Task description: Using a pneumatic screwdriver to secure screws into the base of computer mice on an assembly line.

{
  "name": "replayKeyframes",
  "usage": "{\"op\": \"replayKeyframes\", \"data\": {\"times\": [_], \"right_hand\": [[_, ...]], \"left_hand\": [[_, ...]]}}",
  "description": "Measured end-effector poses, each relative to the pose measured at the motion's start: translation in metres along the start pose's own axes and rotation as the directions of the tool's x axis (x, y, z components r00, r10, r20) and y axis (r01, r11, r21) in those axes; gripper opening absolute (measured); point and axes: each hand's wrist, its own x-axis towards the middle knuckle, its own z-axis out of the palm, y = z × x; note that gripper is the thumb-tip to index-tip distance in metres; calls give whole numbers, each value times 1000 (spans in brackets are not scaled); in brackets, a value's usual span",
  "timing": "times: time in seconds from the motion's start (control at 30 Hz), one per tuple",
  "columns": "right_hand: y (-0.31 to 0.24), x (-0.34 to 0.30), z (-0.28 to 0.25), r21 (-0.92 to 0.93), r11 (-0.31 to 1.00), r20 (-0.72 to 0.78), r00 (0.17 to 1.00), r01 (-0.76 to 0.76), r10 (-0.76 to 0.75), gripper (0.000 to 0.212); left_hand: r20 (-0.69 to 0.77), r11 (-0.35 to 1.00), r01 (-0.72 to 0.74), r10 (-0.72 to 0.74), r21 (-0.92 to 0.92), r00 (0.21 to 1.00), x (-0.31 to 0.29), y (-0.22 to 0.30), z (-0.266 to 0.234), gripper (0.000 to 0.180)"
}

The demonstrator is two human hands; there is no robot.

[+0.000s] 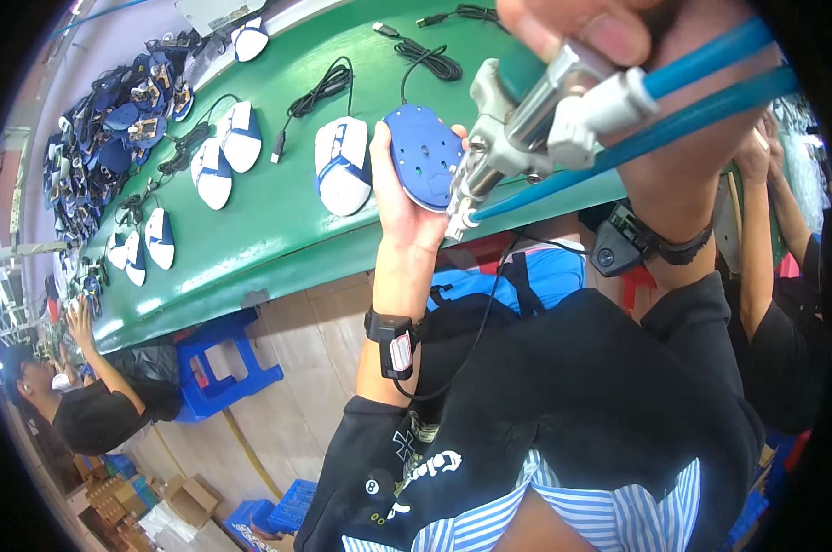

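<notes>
My left hand (402,210) is closed round a computer mouse (422,152), turned so its blue underside with small screw holes faces up. My right hand (609,35), at the top of the head view, grips a metal screwdriver-like air tool (531,115) with white fittings and blue hoses (710,60). The tool slants down to the left, and its tip is by the lower right edge of the mouse; I cannot tell whether it touches. Another white and blue mouse (344,175) lies top up beside my left hand, its black cable coiled behind it.
More white and blue mice (213,170) lie on the green table (250,230). A heap of dark blue mouse parts (112,138) sits at the far left. Co-workers are at the left (94,409) and right (774,322). A blue stool (223,363) stands below the table edge.
</notes>
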Motion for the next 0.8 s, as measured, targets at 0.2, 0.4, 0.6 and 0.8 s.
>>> {"op": "replayKeyframes", "data": {"times": [0.2,0.4,0.6,0.8], "right_hand": [[6,1,10,-10,996,18,996,-88,88,28],[10,0,17,-9,994,-13,994,-112,112,27],[9,0,23,-24,994,-88,990,-108,106,26],[-28,8,6,-52,999,-122,992,-11,4,25]], "left_hand": [[-54,1000,6,-6,12,999,4,0,-8,49],[-52,999,42,-42,-3,998,1,3,-10,48],[-6,999,3,-3,-32,1000,8,5,0,47],[106,980,73,-93,186,990,-10,4,28,48]]}}
